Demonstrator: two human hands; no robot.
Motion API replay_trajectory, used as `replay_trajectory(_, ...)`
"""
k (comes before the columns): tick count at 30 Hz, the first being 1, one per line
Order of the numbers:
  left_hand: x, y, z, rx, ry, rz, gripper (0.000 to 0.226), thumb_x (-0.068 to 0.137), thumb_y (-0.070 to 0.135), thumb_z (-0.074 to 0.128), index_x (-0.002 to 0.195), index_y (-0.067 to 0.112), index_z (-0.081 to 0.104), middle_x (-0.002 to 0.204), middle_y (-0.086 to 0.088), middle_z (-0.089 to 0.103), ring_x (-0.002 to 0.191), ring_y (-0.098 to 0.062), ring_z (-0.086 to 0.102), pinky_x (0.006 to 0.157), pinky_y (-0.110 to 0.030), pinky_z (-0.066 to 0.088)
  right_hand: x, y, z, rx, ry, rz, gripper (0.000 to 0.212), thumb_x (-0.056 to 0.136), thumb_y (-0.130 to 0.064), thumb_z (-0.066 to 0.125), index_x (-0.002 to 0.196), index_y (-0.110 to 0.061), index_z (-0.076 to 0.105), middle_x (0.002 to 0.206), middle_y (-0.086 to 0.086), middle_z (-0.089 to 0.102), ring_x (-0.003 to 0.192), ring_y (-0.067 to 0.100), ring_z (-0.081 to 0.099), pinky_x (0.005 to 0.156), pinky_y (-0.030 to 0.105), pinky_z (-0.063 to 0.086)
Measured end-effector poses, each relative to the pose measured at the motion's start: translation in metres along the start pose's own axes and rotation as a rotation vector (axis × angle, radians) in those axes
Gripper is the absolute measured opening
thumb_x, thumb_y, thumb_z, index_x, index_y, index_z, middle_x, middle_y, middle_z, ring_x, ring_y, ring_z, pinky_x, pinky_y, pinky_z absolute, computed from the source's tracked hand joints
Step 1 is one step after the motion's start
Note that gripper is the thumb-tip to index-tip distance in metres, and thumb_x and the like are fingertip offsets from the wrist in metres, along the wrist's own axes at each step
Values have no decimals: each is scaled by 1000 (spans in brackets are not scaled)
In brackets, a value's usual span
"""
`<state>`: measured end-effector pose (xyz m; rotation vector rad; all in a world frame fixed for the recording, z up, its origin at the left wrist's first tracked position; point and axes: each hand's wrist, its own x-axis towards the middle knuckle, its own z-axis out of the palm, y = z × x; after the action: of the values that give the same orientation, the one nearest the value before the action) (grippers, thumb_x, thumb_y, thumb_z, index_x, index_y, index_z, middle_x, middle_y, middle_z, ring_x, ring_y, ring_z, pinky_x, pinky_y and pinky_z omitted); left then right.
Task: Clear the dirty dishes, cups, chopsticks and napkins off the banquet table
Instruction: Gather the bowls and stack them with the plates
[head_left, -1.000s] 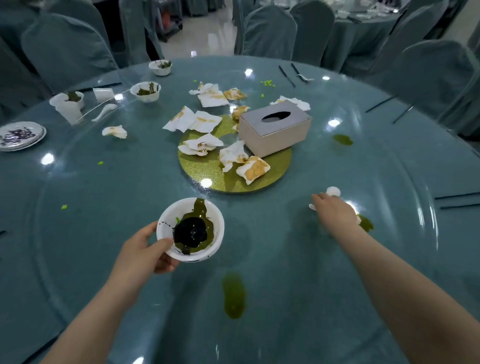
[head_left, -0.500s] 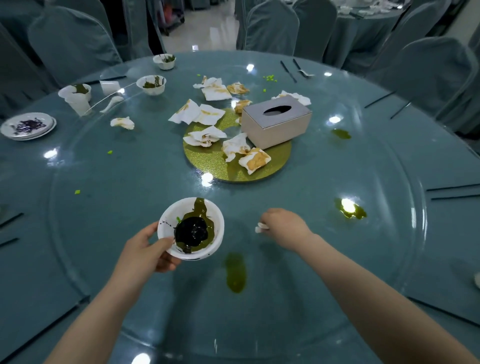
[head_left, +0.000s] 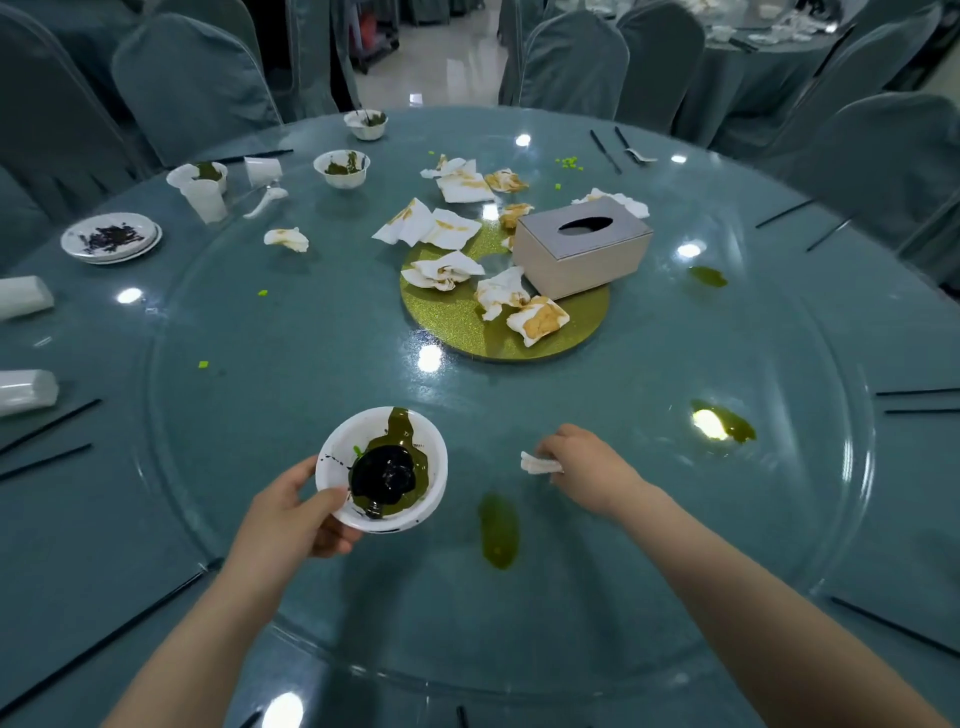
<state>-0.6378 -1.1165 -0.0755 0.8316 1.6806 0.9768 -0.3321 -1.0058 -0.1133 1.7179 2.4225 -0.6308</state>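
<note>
Near the table's (head_left: 156, 493) edge the left hand (head_left: 291, 514) holds a dirty bowl (head_left: 382, 467) by its near-left rim. Just right of it, the right hand (head_left: 587, 467) pinches a small napkin scrap (head_left: 537, 462), its end pointing left at the bowl. Farther off, more napkins (head_left: 447, 270) ring the tissue box (head_left: 584, 252).

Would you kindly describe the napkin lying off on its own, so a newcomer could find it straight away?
Start at the gold disc in the middle of the round table, beside the tissue box. Look left across the glass towards the two white cups. The lone napkin lies between them, crumpled and stained orange, apart from the cluster around the disc.
</note>
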Motion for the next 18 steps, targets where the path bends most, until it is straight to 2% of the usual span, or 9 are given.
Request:
replay_trajectory(3,-1,-2,-1,-3,7,-1,33,90,7,54,118,24,58,56,-13,65,43,-18,56,50,-30,49,-5,2,4,5,27,19,35,88,-7,56,123,-15,59,119,6,51,112,26,50,91,34,43)
replay_trajectory(6,-3,-3,-1,-5,5,-3,31,91,6,54,115,25,59,56,-14,66,43,-18,57,53,-32,50,-9,11,3,-65,74,55,38,88,-16,59,126,-18,57,122,3,52,115,25,47,91,34,44)
replay_trajectory(11,-7,-4,-2,-8,1,-8,31,91,7,54,114,28,58,57,-15,66,43,-19,58,56,-33,50,-15,16,1,-91,85,107,23,90,-17,56,110,-17,67,109,4,60,105,23,53,82,35,48)
replay_trajectory(18,-17,-1,-12,-26,11,-4,32,92,7,54,119,23,58,56,-13,65,44,-18,58,47,-27,50,-24,4,2,-48,132,163,19,89,-13,54,99,-19,69,102,3,61,97,22,56,74,32,48)
